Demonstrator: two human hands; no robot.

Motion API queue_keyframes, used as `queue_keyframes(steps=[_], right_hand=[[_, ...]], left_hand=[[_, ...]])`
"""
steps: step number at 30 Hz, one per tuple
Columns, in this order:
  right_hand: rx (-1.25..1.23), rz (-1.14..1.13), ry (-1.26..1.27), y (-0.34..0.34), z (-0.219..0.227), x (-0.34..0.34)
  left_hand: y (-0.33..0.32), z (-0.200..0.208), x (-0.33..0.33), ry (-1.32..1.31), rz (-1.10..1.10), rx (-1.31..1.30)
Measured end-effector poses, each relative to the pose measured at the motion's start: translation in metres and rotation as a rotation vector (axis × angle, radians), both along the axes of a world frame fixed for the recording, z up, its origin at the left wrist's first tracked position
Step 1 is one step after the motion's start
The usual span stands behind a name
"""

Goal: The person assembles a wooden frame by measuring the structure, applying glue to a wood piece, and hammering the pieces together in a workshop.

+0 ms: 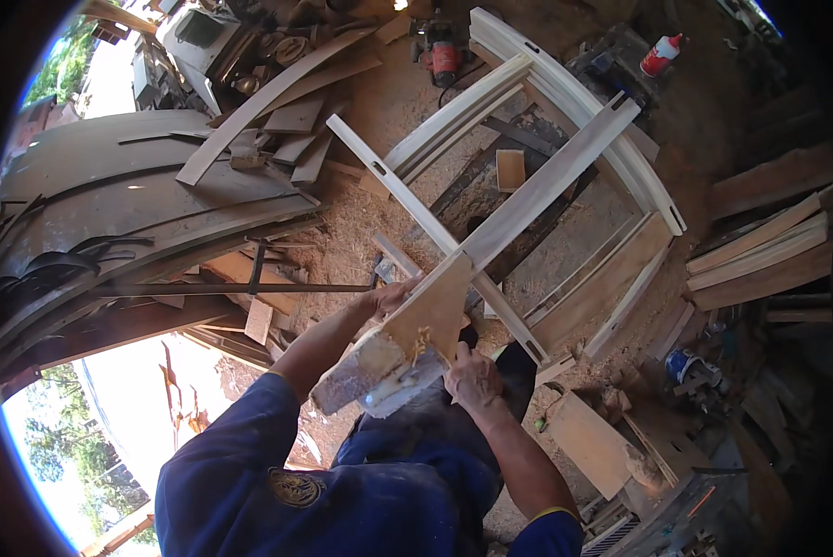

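A flat, pale wooden board (438,302) is tilted in front of my body, its wide end toward me. My left hand (393,299) has its fingers closed round the left edge. At the lower right edge, my right hand (475,376) is closed with the thumb upward; what lies inside its grip is hidden. Between the hands, the near end carries a rough whitish piece (405,388) with yellowish streaks on it. Beyond the board, a long plank (555,181) runs to the upper right, crossing a narrow slotted rail (416,209).
A curved wooden frame (602,116) lies ahead on the shaving-strewn ground. A red power tool (445,61) and a red bottle (660,56) stand beyond. Dark curved sheets (147,186) fill the left; stacked boards (760,246) and a blue-white can (690,365) are right.
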State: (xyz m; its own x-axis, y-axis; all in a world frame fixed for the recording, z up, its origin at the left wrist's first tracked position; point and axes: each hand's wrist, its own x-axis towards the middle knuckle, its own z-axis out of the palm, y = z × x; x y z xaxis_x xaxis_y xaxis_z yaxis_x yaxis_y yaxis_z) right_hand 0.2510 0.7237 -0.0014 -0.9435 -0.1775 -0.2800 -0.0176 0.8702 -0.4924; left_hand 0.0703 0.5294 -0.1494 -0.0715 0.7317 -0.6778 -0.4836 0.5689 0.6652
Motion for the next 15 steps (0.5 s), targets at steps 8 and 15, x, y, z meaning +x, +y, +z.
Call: queue_keyframes(steps=[8,15], right_hand=[[-0.016,-0.322,0.109,-0.008,-0.018,-0.009],[0.1,-0.072,0.181,0.025,-0.027,0.007]], left_hand=[[0.011,-0.004,-0.005,-0.054,0.087,0.052],[0.019,0.002,-0.013,-0.082,0.304,0.09]])
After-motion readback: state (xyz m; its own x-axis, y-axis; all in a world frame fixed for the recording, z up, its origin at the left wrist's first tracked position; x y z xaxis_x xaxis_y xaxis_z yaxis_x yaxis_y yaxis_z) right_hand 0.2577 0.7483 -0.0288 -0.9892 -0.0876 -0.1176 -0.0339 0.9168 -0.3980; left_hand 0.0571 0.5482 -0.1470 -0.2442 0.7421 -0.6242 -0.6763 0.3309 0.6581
